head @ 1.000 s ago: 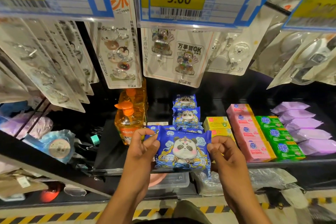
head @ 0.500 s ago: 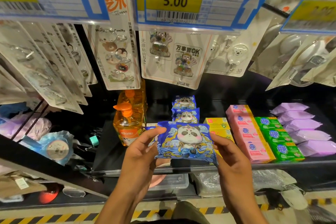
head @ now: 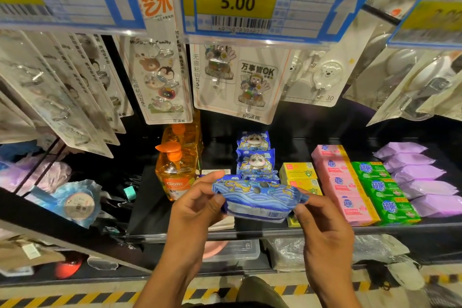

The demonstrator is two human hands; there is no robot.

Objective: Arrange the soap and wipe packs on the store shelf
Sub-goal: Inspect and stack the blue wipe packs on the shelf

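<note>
A blue panda wipe pack (head: 257, 199) is held between both hands just above the black shelf's front edge (head: 250, 231), tipped back so its lower edge faces me. My left hand (head: 197, 207) pinches its left end and my right hand (head: 322, 222) its right end. Behind it a row of matching panda packs (head: 255, 157) runs toward the shelf's back. To the right lie yellow soap boxes (head: 298, 170), pink soap bars (head: 337, 177), green soap bars (head: 385, 190) and purple wipe packs (head: 420, 175), each in a row.
Orange soap pump bottles (head: 175, 170) stand left of the panda row. Hook cards (head: 160, 77) and price tags (head: 250, 5) hang close above the shelf. Below it sit a clear plastic box (head: 237, 249) and bags. Yellow-black floor tape (head: 75, 301) runs along the bottom.
Both hands lifted the panda pack off the front of the shelf row and tilted it backward, so its face now points up and away instead of toward me.
</note>
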